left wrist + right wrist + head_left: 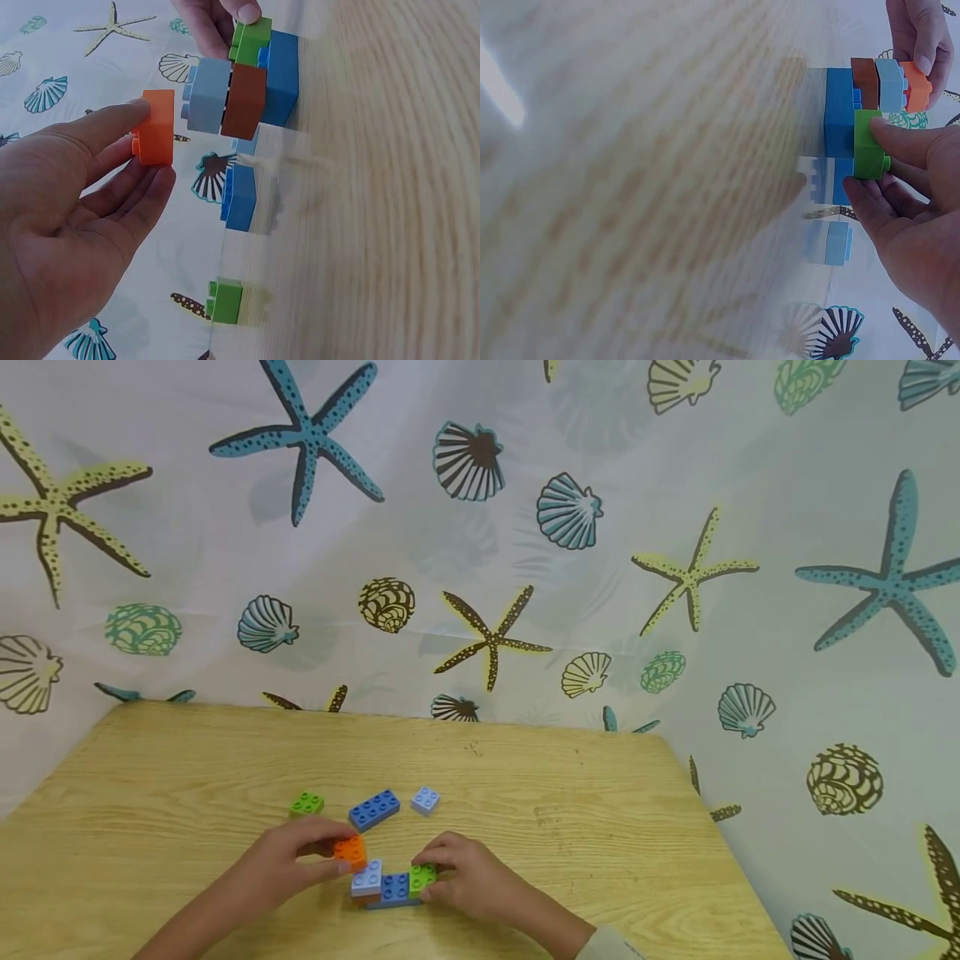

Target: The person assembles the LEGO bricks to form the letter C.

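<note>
The left hand (279, 860) pinches an orange brick (350, 853) just above a light-blue brick (367, 880), stacked on a brown brick (244, 102) at one end of a blue brick (394, 888) on the table (600, 827). The right hand (474, 878) grips a lime-green brick (422, 880) at the other end.

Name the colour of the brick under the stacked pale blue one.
The brick is brown, clearest in the left wrist view.
</note>
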`<state>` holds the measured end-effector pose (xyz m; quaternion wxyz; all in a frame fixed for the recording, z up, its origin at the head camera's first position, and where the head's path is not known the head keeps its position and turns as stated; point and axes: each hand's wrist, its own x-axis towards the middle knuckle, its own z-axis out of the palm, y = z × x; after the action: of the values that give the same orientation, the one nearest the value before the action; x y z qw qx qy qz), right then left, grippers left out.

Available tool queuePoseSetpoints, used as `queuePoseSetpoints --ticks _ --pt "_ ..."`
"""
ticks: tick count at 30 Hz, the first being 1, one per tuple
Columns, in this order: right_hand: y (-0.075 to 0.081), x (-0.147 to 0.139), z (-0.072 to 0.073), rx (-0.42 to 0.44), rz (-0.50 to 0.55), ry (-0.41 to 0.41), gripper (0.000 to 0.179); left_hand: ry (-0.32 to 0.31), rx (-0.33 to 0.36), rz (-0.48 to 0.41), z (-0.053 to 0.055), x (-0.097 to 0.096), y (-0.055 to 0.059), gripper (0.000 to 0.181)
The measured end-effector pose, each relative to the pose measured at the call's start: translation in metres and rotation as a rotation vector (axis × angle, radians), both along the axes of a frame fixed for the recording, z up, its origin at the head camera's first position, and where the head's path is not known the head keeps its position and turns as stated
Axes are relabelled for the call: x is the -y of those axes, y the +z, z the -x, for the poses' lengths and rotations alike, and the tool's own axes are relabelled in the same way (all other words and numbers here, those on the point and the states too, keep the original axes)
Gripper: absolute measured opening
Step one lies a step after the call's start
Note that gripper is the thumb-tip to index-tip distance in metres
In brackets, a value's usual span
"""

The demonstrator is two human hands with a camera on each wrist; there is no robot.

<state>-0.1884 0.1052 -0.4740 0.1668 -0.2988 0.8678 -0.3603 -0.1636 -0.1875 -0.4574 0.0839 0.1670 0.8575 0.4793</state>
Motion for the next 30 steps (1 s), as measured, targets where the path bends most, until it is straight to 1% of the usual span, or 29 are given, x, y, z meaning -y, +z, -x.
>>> queuePoseSetpoints --ticks 6,15,18,22,24,30 --pt "0.001 0.000 0.000 -0.008 0.007 0.008 0.033 -0.040 0.001 0.014 -0.002 -0.007 0.001 0.044" --pt "-0.001 -0.002 0.000 -0.033 0.011 0.029 0.033 -0.096 -0.065 0.047 -0.003 -0.010 0.000 0.038" --pt "-0.001 -0.002 0.000 -0.027 0.014 0.024 0.034 -0.118 -0.072 0.048 -0.003 -0.011 0.000 0.037" --pt "-0.001 -0.002 0.000 -0.028 0.019 0.023 0.033 -0.118 -0.068 0.063 -0.004 -0.013 0.001 0.037" --pt "-0.001 -0.001 0.000 -0.033 0.019 0.024 0.033 -0.114 -0.077 0.074 -0.005 -0.013 0.002 0.037" --pt "-0.002 0.000 0.001 -0.045 0.021 0.022 0.033 -0.112 -0.051 0.077 -0.004 -0.015 0.001 0.035"
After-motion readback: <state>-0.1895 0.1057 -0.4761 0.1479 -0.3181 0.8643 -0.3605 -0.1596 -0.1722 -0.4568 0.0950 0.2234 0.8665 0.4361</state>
